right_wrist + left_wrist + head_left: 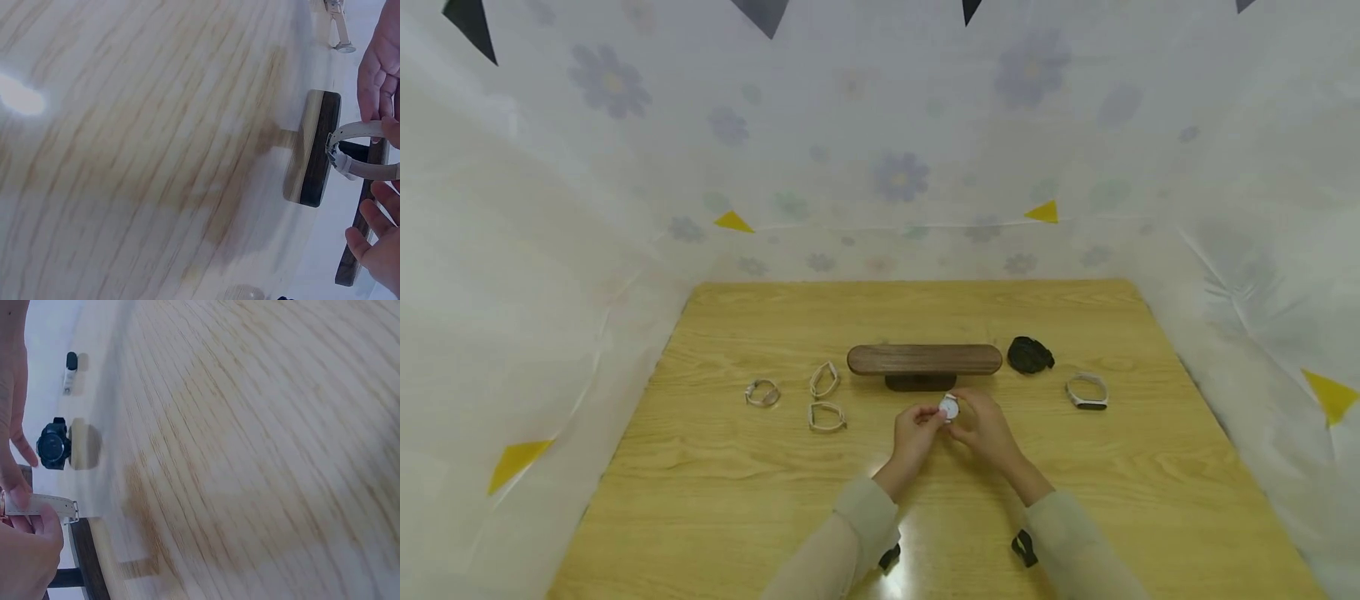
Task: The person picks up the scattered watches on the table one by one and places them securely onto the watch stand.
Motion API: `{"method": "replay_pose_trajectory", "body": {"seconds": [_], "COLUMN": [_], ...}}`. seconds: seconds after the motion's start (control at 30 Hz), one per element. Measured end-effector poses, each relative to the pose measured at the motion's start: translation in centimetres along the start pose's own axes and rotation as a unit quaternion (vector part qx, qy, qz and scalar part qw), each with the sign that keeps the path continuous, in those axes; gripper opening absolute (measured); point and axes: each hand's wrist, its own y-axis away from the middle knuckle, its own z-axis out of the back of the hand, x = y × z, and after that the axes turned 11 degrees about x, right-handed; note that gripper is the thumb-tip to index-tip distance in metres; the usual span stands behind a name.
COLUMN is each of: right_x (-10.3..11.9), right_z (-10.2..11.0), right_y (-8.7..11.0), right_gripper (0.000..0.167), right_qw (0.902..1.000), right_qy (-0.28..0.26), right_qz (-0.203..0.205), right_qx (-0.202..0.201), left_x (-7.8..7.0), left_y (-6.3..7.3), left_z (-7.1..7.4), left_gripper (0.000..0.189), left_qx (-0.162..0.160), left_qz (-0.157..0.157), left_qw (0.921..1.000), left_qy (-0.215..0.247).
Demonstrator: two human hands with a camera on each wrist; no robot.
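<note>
A wristwatch (949, 407) with a white round dial and pale strap is held just in front of a wooden watch stand (925, 360). My left hand (916, 435) pinches it from the left, thumb at the dial. From the other side, my right hand (988, 429) holds it between thumb and fingers. In the right wrist view the strap (359, 130) forms a loop with its buckle end toward the camera. The left wrist view shows the left fingers (31, 550) gripping the strap, while most of the dial is hidden there.
A black watch (1030, 355) lies right of the stand, with a white fitness band (1087, 392) farther right. On the left lie a bracelet-style watch (762, 392) and two pale looped watches (824, 379). White curtains (880, 150) border the wooden table (737, 517).
</note>
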Motion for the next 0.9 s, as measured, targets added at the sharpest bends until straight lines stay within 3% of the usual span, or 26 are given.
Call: {"method": "replay_pose_trajectory", "body": {"seconds": [0.13, 0.23, 0.27, 0.33, 0.4, 0.47, 0.5, 0.57, 0.67, 0.73, 0.9], "right_x": [0.0, -0.1, -0.2, -0.6, -1.1, -1.7, -2.1, -2.8, -3.7, -4.2, -5.4], "right_z": [0.0, 0.2, 0.3, 0.5, 0.9, 1.3, 1.5, 2.1, 2.9, 3.5, 4.6], "right_y": [-0.1, -0.1, 0.0, 0.1, 0.4, 0.8, 1.0, 1.4, 2.0, 2.4, 2.4], "right_gripper": [0.049, 0.049, 0.050, 0.050, 0.050, 0.050, 0.049, 0.049, 0.049, 0.049, 0.051], "right_qw": [1.0000, 0.9999, 0.9999, 0.9999, 0.9997, 0.9993, 0.9990, 0.9982, 0.9968, 0.9958, 0.9941], "right_qy": [0.003, 0.003, 0.004, 0.005, 0.009, 0.009, 0.011, 0.007, 0.000, -0.001, 0.010], "right_qz": [-0.004, -0.011, -0.011, -0.015, -0.023, -0.035, -0.043, -0.059, -0.079, -0.090, -0.099], "right_qx": [0.002, 0.003, 0.002, 0.001, 0.001, 0.003, 0.003, 0.001, -0.010, -0.018, -0.042], "left_x": [-0.2, -0.4, -0.5, -1.0, -1.6, -2.4, -2.7, -3.1, -3.5, -3.6, -3.5], "left_y": [0.1, 0.0, -0.1, -0.4, -0.9, -1.4, -1.7, -2.4, -3.1, -3.5, -4.1], "left_z": [-0.1, 0.4, 0.7, 1.6, 2.7, 3.8, 4.4, 5.6, 7.2, 8.2, 9.7], "left_gripper": [0.020, 0.022, 0.024, 0.027, 0.029, 0.031, 0.033, 0.038, 0.049, 0.055, 0.063], "left_qx": [-0.002, 0.031, 0.048, 0.080, 0.094, 0.083, 0.068, 0.040, 0.003, -0.015, -0.024], "left_qz": [-0.006, -0.028, -0.038, -0.073, -0.112, -0.167, -0.195, -0.239, -0.283, -0.288, -0.252], "left_qw": [0.9998, 0.9965, 0.9927, 0.9738, 0.9408, 0.8961, 0.8699, 0.8216, 0.7651, 0.7377, 0.6855], "left_qy": [-0.021, -0.073, -0.103, -0.200, -0.306, -0.403, -0.448, -0.516, -0.578, -0.610, -0.683]}}
